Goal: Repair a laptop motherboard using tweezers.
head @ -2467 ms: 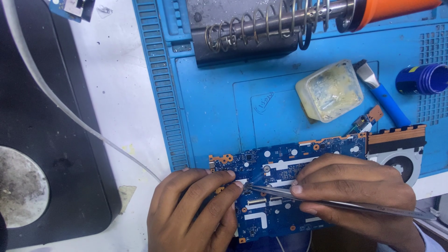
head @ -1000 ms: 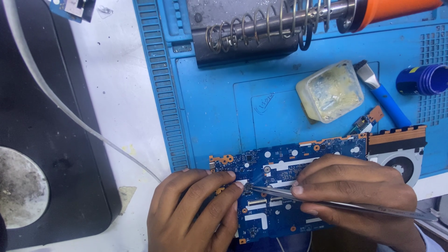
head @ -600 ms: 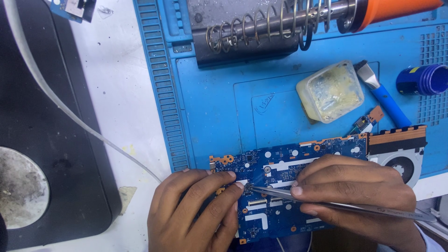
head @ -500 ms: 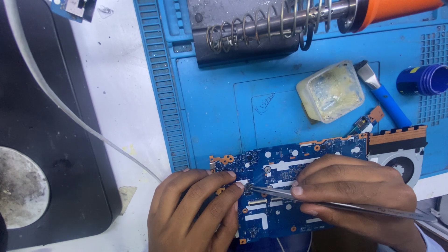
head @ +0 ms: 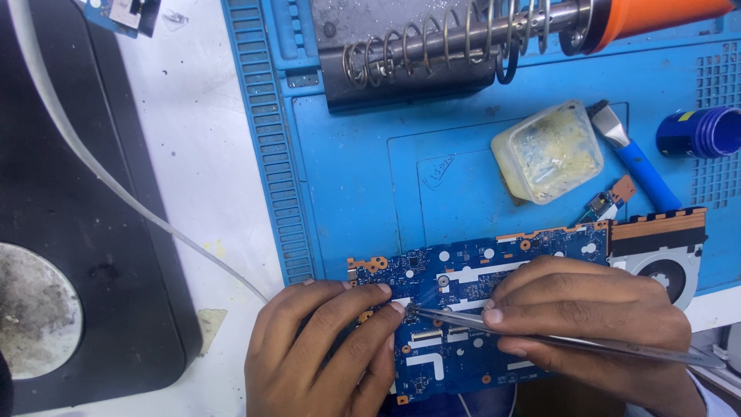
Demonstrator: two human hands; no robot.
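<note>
A blue circuit board point(head: 463, 278) lies on the blue work mat point(head: 370, 193) near its front edge. My left hand point(head: 320, 351) rests on the board's left part, its fingertips pressed down beside a small connector. My right hand point(head: 587, 324) grips metal tweezers point(head: 540, 333), whose tips touch the board just next to my left index fingertip. The hands cover much of the board's lower half.
A soldering iron with an orange handle sits in a coil stand point(head: 432, 46) at the back. A tub of yellowish flux point(head: 549, 150), a blue-handled brush point(head: 633, 150), a blue cap point(head: 702, 131) and a fan point(head: 664, 270) lie right. A black device point(head: 69, 255) and white cable point(head: 116, 185) occupy the left.
</note>
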